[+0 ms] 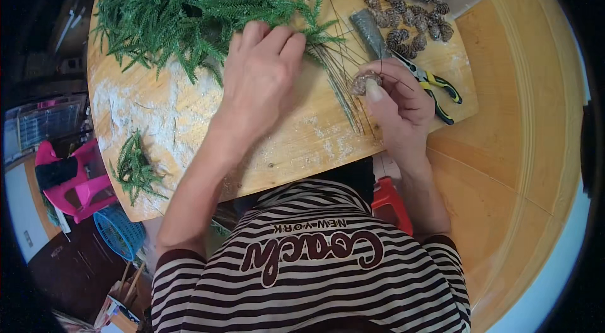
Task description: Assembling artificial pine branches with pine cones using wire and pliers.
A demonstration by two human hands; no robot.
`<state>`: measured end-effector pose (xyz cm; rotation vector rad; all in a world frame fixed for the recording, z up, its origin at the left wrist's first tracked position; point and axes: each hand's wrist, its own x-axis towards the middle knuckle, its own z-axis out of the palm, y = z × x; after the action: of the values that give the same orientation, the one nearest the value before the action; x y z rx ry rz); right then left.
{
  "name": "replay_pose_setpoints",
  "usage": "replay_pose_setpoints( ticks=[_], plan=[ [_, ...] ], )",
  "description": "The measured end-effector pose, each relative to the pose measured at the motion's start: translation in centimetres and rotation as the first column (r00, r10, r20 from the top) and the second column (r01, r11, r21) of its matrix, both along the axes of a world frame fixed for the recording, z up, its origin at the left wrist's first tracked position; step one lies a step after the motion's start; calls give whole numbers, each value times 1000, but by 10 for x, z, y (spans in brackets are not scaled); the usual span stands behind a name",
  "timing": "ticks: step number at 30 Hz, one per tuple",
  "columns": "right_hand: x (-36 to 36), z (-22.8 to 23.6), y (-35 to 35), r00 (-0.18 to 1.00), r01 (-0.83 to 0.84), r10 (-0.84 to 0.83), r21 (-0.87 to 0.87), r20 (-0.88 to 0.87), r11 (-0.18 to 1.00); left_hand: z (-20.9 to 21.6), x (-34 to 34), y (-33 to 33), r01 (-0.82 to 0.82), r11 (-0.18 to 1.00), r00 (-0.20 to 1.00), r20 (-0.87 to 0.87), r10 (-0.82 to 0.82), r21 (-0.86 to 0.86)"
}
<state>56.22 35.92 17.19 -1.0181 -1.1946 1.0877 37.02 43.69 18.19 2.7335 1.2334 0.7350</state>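
My left hand is at the near edge of a heap of green artificial pine sprigs. Its fingers curl down into the greenery, which hides the tips and whatever they hold. Between thumb and fingers, my right hand pinches a small brown pine cone with a thin dark wire rising by it. Several thin wire stems lie between my hands. Just beyond the right hand is a grey-green bundle, perhaps wires. Pliers with yellow-and-black handles lie beside that hand.
Pine cones are piled at the far right. A small green sprig bunch sits near the left edge of the wooden table, which has white flecks on it. Beyond that edge are a pink plastic stool and a blue basket.
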Motion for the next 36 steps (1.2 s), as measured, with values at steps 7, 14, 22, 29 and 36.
replay_pose_setpoints(
  ticks=[7, 14, 22, 29, 36],
  plan=[
    [5, 0, -5, 1000, -18, 18, -14, 24, 1000, -15, -5, 29, 27, 980, 978, -208, 15, 198],
    [6, 12, 26, 982, -78, 52, 142, 179, 987, 31, -16, 27, 52, 970, 999, -20, -48, 236],
    [-17, 49, 72, 931, -326, 281, 188, 233, 926, 60, -38, 15, 231, 844, 766, 625, 150, -485],
    [-23, 40, 70, 906, -363, 360, 28, -222, 931, 46, -49, 9, 674, 495, 427, 836, 345, -549],
    [-29, 32, 64, 886, -309, 277, -28, -371, 951, 26, -34, -16, 684, 523, 163, 805, 570, -509]
  ],
)
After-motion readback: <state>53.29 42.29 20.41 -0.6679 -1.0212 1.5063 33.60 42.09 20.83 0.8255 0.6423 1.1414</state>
